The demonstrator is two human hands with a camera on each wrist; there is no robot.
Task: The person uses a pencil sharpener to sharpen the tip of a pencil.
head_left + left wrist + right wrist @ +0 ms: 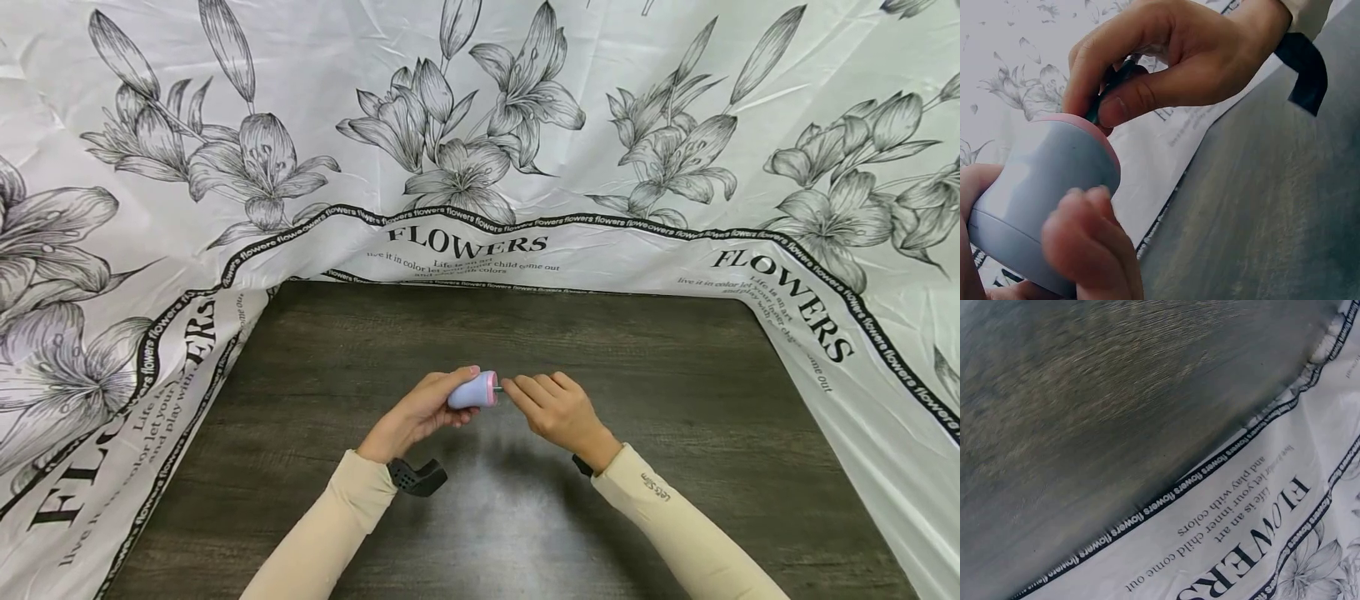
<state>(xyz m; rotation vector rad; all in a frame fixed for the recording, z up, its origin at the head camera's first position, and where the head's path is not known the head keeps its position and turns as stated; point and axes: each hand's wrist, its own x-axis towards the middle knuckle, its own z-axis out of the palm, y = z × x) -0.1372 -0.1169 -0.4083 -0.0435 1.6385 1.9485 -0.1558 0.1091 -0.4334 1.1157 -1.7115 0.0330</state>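
Observation:
My left hand (422, 410) grips a lavender cylinder (471, 393) with a narrowed waist, held sideways over the table with its pink rim (492, 388) turned to the right. Facing that rim, my right hand (557, 412) pinches a thin dark green stick (1113, 82) between thumb and fingers. The stick's tip meets the pink end in the left wrist view, and most of its length is hidden by the fingers. That view also shows left fingers (1088, 240) curled along the cylinder's side. Neither hand appears in the right wrist view.
Under both hands lies a dark wood-grain table (360, 333). A white cloth (637, 258) with printed lilies and lettering hangs behind it and along its sides. Each wrist wears a black strap mount (418, 477).

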